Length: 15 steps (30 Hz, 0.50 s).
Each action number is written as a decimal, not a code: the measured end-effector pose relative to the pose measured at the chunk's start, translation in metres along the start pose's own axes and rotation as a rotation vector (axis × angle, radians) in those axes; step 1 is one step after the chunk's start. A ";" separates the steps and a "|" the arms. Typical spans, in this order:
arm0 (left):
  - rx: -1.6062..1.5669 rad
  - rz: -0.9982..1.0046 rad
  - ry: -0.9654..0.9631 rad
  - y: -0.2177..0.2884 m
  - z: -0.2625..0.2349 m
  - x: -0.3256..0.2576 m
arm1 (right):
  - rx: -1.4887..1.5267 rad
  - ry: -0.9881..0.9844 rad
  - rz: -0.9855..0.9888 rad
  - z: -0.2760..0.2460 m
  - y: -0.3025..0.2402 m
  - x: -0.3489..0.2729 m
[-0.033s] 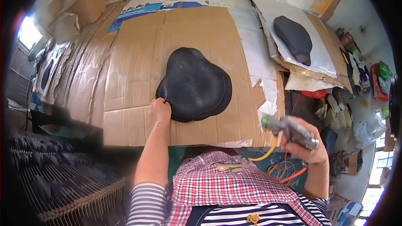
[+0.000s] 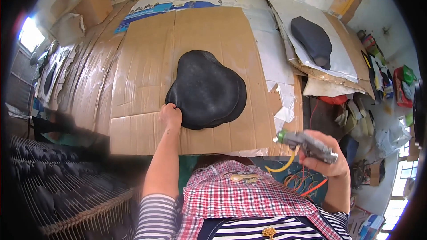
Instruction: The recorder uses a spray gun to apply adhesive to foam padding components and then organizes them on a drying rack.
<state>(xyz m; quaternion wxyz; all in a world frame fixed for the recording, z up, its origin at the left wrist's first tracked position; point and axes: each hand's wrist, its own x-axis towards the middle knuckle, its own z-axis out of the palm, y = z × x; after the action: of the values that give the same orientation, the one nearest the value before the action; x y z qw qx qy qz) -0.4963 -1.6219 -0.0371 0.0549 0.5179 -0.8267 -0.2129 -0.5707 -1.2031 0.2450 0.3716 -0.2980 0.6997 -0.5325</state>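
A black, saddle-shaped piece (image 2: 207, 89) lies on the brown cardboard in front of me. A second dark edge shows beneath its right side, so it seems to be more than one layer. My left hand (image 2: 171, 116) pinches the lower left edge of the piece. To the right, beyond the cardboard's near corner, my right hand (image 2: 328, 155) is wrapped around a metal spray gun (image 2: 307, 144). Its green-ringed nozzle points left, toward the black piece but apart from it. A yellow hose (image 2: 282, 165) hangs from the gun.
The cardboard sheet (image 2: 142, 71) covers the table. A dark padded saddle (image 2: 311, 40) rests on a white-topped stack at the far right. Racks (image 2: 53, 186) with several dark pieces on thin rods stand at lower left. An orange hose (image 2: 313, 187) coils below the right arm.
The spray gun in my right hand has dipped slightly, its nozzle a little lower and further left. My left hand and the black piece stay in place.
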 end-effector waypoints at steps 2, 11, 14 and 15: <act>-0.083 -0.015 -0.011 0.001 0.004 0.005 | 0.018 0.075 -0.033 0.003 0.005 -0.007; -0.937 -0.391 -0.237 0.011 0.007 0.011 | 0.099 0.099 0.003 -0.001 0.017 -0.020; -1.074 -0.468 -0.232 0.015 0.012 0.010 | 0.104 0.308 -0.137 0.003 0.014 0.002; -1.155 -0.515 -0.212 0.018 0.014 0.009 | 0.129 0.382 -0.150 0.005 0.012 0.008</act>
<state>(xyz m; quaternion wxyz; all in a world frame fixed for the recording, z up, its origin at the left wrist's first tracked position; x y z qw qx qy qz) -0.5193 -1.6191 -0.0433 0.1902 0.5631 -0.4290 -0.6802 -0.5706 -1.2091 0.2313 0.2098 -0.2185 0.6976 -0.6493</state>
